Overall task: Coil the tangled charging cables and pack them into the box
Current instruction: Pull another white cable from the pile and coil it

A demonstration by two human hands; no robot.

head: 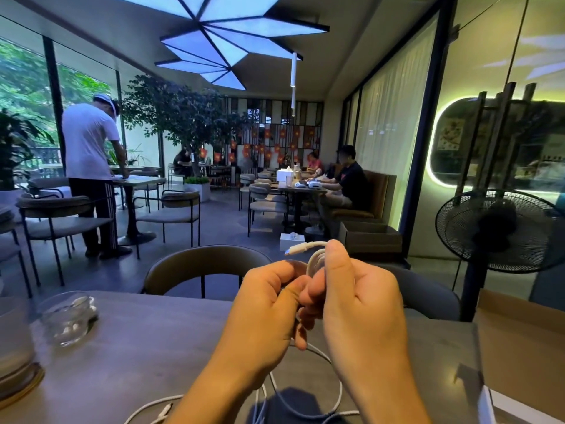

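Observation:
Both hands are raised above the grey table [146, 347]. My right hand [360, 307] grips a small coil of white charging cable [315, 261], whose plug end sticks out to the left above my thumb. My left hand [269, 304] pinches the same cable just beside the coil. The rest of that cable hangs down to the table and joins loose white cables [305, 402] lying in loops near the front edge. A cardboard box [519, 341] stands open at the right, with a white box [495, 405] in front of it.
A clear glass cup [68, 319] and a larger glass [15, 347] on a coaster stand at the table's left. A chair [201, 264] faces me across the table. A black standing fan [498, 231] is at the right. Other people sit and stand at far tables.

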